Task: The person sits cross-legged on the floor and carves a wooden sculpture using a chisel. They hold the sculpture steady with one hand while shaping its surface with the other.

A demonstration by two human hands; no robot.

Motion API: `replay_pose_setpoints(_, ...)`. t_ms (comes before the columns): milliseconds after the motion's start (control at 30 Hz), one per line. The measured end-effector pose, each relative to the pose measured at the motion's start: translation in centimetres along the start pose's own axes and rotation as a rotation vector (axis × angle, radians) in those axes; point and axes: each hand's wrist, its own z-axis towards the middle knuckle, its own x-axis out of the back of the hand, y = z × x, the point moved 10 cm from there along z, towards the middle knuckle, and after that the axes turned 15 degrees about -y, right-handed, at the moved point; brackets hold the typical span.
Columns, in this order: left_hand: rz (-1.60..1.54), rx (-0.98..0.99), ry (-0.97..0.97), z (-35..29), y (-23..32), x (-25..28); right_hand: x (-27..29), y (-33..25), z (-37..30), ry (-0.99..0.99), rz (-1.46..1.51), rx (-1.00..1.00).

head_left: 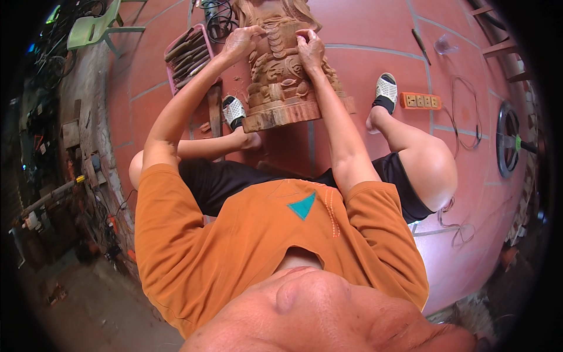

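Note:
A carved brown wooden sculpture [284, 76] with a flat base lies on the floor between my feet, its base end toward me. Reliefs of scrolls and overlapping disc shapes cover its side. At the left edge of the carving is my left hand [240, 43], its fingers drawn together by the disc shapes. My right hand [311, 48] rests against the right side, thumb and fingers bent into a pinch. Anything held in either pinch is too small or hidden to name.
Left of the carving, a pink tray [171, 75] holds several wooden-handled tools. A green plastic chair [94, 29] stands at the far left. On the right are an orange power strip [420, 101], loose cable [469, 117], a clear cup [446, 44] and a thin dark tool [420, 46].

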Motion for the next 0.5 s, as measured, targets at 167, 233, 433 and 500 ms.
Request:
replay_pose_setpoints(167,0.1,-0.134,0.043,-1.1,3.7,-2.1,0.0,0.1,-0.1,-0.003,0.054,-0.002)
replay_pose_setpoints(233,0.1,-0.143,-0.134,-1.3,4.7,-3.2,0.5,0.2,-0.1,0.012,0.026,0.0)
replay_pose_setpoints(433,-0.065,-0.045,0.023,0.8,2.0,0.7,0.1,-0.4,-0.1,-0.012,0.073,0.0)
replay_pose_setpoints(500,-0.045,0.028,0.078,1.2,1.7,0.4,-0.1,-0.2,-0.2,-0.035,0.112,-0.004)
